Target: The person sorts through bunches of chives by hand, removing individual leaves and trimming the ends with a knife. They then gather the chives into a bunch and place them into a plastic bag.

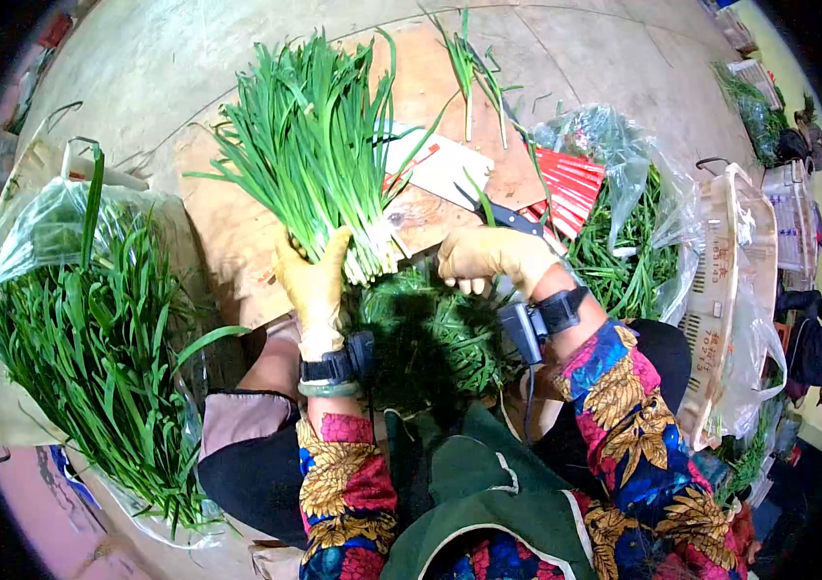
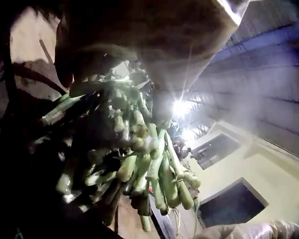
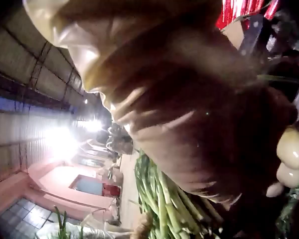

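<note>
My gloved left hand [image 1: 314,285] grips the lower part of a thick bunch of green leafy stalks [image 1: 319,145], with the thumb across the pale stems. In the left wrist view the cut stem ends [image 2: 149,174] stick out below the dark glove [image 2: 139,35]. To the right of the bunch is my gloved right hand [image 1: 496,256], apart from the stems, fingers curled with nothing visible in them. The right wrist view shows its curled fingertips [image 3: 291,157] and the bunch [image 3: 169,204] beyond the glove. A black-handled tool [image 1: 512,217] lies just above that hand.
A wooden board [image 1: 222,217] lies ahead, bearing a white card [image 1: 440,169], red strips [image 1: 570,188] and a few loose stalks [image 1: 467,82]. A crate of greens [image 1: 82,329] stands at left, another crate [image 1: 720,290] and bagged greens [image 1: 623,271] at right. More greens [image 1: 430,333] lie below the hands.
</note>
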`<state>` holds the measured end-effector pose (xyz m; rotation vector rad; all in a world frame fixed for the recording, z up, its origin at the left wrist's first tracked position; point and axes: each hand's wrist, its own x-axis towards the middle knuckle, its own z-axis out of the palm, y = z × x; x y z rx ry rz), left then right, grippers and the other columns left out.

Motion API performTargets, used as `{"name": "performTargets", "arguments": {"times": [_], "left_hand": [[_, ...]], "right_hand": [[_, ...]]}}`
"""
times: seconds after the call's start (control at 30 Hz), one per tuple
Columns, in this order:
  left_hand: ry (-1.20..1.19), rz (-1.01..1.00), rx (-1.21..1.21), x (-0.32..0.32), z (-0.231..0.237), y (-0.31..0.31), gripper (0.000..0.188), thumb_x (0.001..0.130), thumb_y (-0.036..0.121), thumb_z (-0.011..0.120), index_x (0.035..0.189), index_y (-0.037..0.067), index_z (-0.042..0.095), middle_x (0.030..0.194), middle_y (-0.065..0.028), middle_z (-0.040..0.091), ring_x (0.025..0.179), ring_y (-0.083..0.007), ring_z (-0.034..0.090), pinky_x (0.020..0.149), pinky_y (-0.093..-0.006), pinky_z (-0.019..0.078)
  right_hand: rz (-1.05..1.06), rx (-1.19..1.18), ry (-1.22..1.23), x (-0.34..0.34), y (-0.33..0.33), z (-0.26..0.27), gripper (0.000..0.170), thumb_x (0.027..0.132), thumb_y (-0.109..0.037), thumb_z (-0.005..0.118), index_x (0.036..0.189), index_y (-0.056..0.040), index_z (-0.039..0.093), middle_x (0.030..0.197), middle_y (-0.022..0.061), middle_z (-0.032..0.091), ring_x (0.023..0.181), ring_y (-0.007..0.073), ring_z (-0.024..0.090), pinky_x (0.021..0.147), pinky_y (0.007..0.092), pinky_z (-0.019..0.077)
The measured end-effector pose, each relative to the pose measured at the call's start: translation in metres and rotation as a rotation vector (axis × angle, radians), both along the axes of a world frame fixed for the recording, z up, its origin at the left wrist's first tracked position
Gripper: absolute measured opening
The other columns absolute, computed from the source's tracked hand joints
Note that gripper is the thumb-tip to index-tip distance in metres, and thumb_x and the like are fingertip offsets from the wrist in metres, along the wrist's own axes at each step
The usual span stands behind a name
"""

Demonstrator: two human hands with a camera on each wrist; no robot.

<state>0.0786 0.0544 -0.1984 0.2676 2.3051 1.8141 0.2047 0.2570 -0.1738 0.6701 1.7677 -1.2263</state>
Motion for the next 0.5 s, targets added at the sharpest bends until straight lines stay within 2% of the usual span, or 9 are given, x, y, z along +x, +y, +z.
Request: {"name": "performTargets", "arguments": {"times": [0.1, 0.13, 0.17, 0.2, 0.27, 0.3, 0.37, 0.4, 0.5], "left_hand": [[0.034, 0.095, -0.025, 0.0, -0.032, -0.007, 0.048, 0.083, 0.016, 0.076, 0.12, -0.004, 0.054, 0.103, -0.0098, 0.065, 0.087, -0.0145, 0.06, 0.08, -0.0278, 0.049], [0.076, 0.105, -0.093, 0.001, -0.028, -0.008, 0.045, 0.085, 0.016, 0.074, 0.12, -0.004, 0.054, 0.101, -0.009, 0.065, 0.085, -0.0133, 0.06, 0.077, -0.0271, 0.0492], [-0.018, 0.111, -0.024, 0.004, -0.023, -0.01, 0.05, 0.084, 0.018, 0.075, 0.123, -0.003, 0.052, 0.104, -0.0097, 0.063, 0.087, -0.014, 0.059, 0.076, -0.0266, 0.0489], [-0.111, 0.116, 0.047, 0.007, -0.013, -0.008, 0.055, 0.084, 0.021, 0.076, 0.126, -0.002, 0.049, 0.106, -0.0103, 0.06, 0.088, -0.0148, 0.058, 0.076, -0.0261, 0.0486], [-0.085, 0.094, 0.13, 0.003, -0.032, -0.014, 0.052, 0.087, 0.02, 0.073, 0.127, -0.002, 0.049, 0.102, -0.0084, 0.062, 0.085, -0.0126, 0.058, 0.074, -0.0254, 0.0485], [-0.08, 0.092, 0.121, 0.003, -0.036, -0.015, 0.052, 0.087, 0.02, 0.073, 0.126, -0.002, 0.048, 0.101, -0.0078, 0.061, 0.084, -0.0118, 0.057, 0.074, -0.0248, 0.0482], [-0.066, 0.1, 0.11, 0.003, -0.039, -0.015, 0.051, 0.088, 0.022, 0.072, 0.126, -0.002, 0.049, 0.097, -0.0053, 0.06, 0.081, -0.0094, 0.054, 0.072, -0.0227, 0.0467], [-0.097, 0.11, 0.157, 0.006, -0.037, -0.013, 0.05, 0.089, 0.025, 0.072, 0.124, -0.003, 0.049, 0.095, -0.0036, 0.058, 0.079, -0.0083, 0.052, 0.071, -0.0214, 0.0452], [-0.081, 0.135, 0.1, 0.005, -0.049, -0.015, 0.054, 0.089, 0.027, 0.072, 0.126, -0.004, 0.048, 0.092, -0.0023, 0.056, 0.078, -0.0085, 0.051, 0.071, -0.0217, 0.0443]], "right_hand": [[-0.183, -0.127, 0.246, -0.009, 0.033, 0.059, 0.023, 0.093, -0.024, 0.055, 0.085, -0.0059, 0.067, 0.062, 0.0004, 0.063, 0.046, 0.0076, 0.053, 0.044, 0.021, 0.0426], [-0.375, -0.149, 0.431, -0.004, 0.042, 0.064, 0.022, 0.093, -0.024, 0.056, 0.087, -0.0053, 0.066, 0.062, 0.0008, 0.063, 0.045, 0.0077, 0.052, 0.043, 0.0211, 0.04], [-0.565, -0.132, 0.455, -0.012, 0.054, 0.067, 0.023, 0.093, -0.026, 0.057, 0.086, -0.0054, 0.064, 0.064, 0.0022, 0.063, 0.044, 0.0084, 0.05, 0.042, 0.0201, 0.0387], [-0.786, -0.098, 0.427, -0.016, 0.068, 0.071, 0.024, 0.093, -0.027, 0.059, 0.082, -0.0064, 0.062, 0.066, 0.0037, 0.062, 0.048, 0.0093, 0.052, 0.047, 0.0213, 0.0413], [-0.814, 0.481, 0.598, -0.025, 0.107, 0.026, 0.029, 0.09, -0.034, 0.063, 0.081, -0.0064, 0.059, 0.07, 0.0069, 0.063, 0.059, 0.0145, 0.056, 0.056, 0.0269, 0.046], [-0.859, 0.555, 0.63, -0.027, 0.107, 0.025, 0.036, 0.088, -0.04, 0.065, 0.081, -0.0062, 0.058, 0.072, 0.0088, 0.063, 0.064, 0.0181, 0.057, 0.061, 0.0313, 0.0469], [-0.654, 0.893, 0.493, -0.035, 0.128, 0.008, 0.06, 0.079, -0.054, 0.068, 0.095, 0.0042, 0.065, 0.093, 0.0256, 0.068, 0.086, 0.0377, 0.066, 0.08, 0.0448, 0.0506], [-0.67, 0.815, 0.419, -0.04, 0.135, 0.001, 0.08, 0.072, -0.065, 0.068, 0.103, 0.0094, 0.064, 0.104, 0.0309, 0.065, 0.101, 0.0432, 0.063, 0.087, 0.0453, 0.0486], [-0.668, 0.841, 0.43, -0.061, 0.123, 0.001, 0.08, 0.068, -0.063, 0.071, 0.102, 0.0088, 0.065, 0.103, 0.0283, 0.067, 0.099, 0.0403, 0.065, 0.087, 0.0415, 0.0508]]}}
